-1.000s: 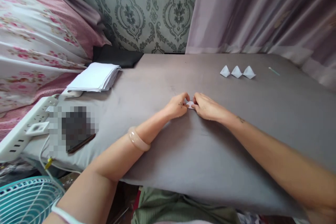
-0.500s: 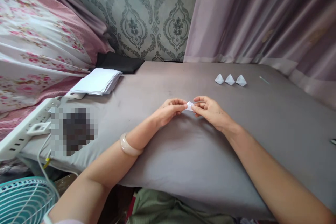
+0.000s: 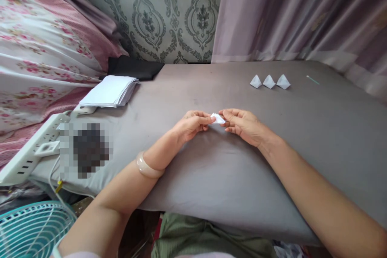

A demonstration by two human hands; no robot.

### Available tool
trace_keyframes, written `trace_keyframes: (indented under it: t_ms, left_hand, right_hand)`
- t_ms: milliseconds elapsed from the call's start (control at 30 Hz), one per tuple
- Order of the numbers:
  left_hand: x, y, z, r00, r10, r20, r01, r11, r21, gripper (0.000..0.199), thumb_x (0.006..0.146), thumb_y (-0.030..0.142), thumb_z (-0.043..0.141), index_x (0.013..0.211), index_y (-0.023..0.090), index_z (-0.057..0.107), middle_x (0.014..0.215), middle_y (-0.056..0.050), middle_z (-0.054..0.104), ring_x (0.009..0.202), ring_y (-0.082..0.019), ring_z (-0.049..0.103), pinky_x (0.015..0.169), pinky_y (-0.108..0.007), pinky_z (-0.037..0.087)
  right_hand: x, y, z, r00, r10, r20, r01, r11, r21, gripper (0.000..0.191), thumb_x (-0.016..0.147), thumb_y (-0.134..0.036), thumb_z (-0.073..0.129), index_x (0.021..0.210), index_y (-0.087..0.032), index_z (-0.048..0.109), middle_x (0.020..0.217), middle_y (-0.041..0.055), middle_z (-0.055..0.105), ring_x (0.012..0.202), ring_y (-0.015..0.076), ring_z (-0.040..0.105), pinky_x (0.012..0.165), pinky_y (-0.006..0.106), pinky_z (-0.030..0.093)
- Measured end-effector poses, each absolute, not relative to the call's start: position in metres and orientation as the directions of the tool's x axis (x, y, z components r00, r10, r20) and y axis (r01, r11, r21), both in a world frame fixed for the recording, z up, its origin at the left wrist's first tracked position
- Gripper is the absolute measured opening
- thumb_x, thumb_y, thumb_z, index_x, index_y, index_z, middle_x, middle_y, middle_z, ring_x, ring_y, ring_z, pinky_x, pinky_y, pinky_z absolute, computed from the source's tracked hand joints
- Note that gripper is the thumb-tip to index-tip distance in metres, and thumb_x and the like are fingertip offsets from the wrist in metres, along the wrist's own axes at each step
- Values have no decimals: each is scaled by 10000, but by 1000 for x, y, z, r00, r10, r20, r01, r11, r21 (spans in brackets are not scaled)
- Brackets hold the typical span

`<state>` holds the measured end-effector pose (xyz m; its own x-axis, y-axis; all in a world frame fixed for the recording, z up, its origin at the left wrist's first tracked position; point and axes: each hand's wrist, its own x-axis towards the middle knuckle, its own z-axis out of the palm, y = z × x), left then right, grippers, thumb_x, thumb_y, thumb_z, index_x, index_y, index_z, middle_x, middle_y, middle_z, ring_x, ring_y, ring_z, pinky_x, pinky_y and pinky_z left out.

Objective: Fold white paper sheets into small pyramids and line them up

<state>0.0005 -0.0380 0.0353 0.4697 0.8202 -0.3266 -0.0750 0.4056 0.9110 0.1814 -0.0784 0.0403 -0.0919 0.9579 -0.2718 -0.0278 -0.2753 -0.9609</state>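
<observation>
A small piece of folded white paper [image 3: 218, 119] with a pointed right corner is held just above the grey-covered surface. My left hand [image 3: 195, 123] pinches its left end, thumb on top and fingers behind. At the other end is my right hand [image 3: 242, 124], fingers apart, with fingertips close behind and under the paper's right corner. Its thumb is off the paper's front face; whether the fingertips touch the paper I cannot tell. Beyond my hands, three folded white paper shapes [image 3: 269, 82] with pointed tops stand in a row.
A stack of white paper [image 3: 109, 91] lies at the left, by a black item [image 3: 133, 67]. Along the left edge run a white power strip [image 3: 30, 145] and cables, with a teal fan [image 3: 33, 229] below. A thin stick [image 3: 313, 80] lies far right.
My right thumb has come off the paper and the right fingers have shifted behind it. More of the paper's right corner shows. The view has tilted slightly down.
</observation>
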Motion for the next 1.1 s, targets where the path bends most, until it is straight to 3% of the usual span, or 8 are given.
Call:
trace_keyframes:
  t_ms: [133,300,433,600,767,1000,1100]
  left_hand:
    - [0,-38,34,477,823,-309,-38,371,928,219,640,235,786,714,83,646,687,-35,604,579,-56,477,569,-232,351]
    - [2,-37,28,482,834,-268,-13,312,950,271,622,279,795,726,78,646,691,-40,611,559,-54,463,550,-229,338]
    - [3,-37,24,486,852,-194,-10,228,974,327,642,359,781,766,83,658,712,-40,625,533,-51,455,535,-227,346]
    - [1,-34,23,426,904,23,138,-91,986,332,740,426,712,883,126,714,774,-32,656,634,-90,508,607,-229,403]
    - [0,-30,17,433,879,199,381,-379,843,207,803,334,672,912,166,722,903,-47,637,716,-102,519,700,-227,438]
    - [0,-31,10,513,825,237,517,-517,683,168,834,222,624,981,185,697,953,-55,638,765,-128,570,740,-259,485]
    - [0,-32,9,519,813,264,538,-550,639,163,845,209,609,989,192,686,959,-55,647,779,-136,590,745,-269,503]
  right_hand:
    - [179,-82,42,-152,934,-323,134,-304,-943,453,724,-595,678,828,-155,685,823,60,655,665,105,566,571,225,461]
    - [173,-85,40,-110,978,-180,294,-141,-946,475,694,-636,667,649,-171,583,598,-23,550,532,76,438,504,223,347]
    - [172,-82,33,-47,997,-60,401,-36,-915,497,745,-659,599,642,-174,562,550,-44,485,502,79,375,498,236,302]
    - [180,-75,22,-81,987,139,531,160,-832,364,856,-533,552,824,-194,680,727,3,625,671,134,527,660,263,406]
    - [186,-72,11,-157,932,325,684,340,-645,243,898,-394,551,992,-248,720,993,37,689,929,187,571,880,324,429]
    - [186,-74,2,-162,918,362,795,338,-503,264,868,-318,606,1113,-247,672,1053,56,654,995,230,560,877,374,469]
    - [184,-76,4,-143,909,391,798,339,-498,261,844,-270,636,1102,-240,658,1038,56,633,988,226,576,847,355,489]
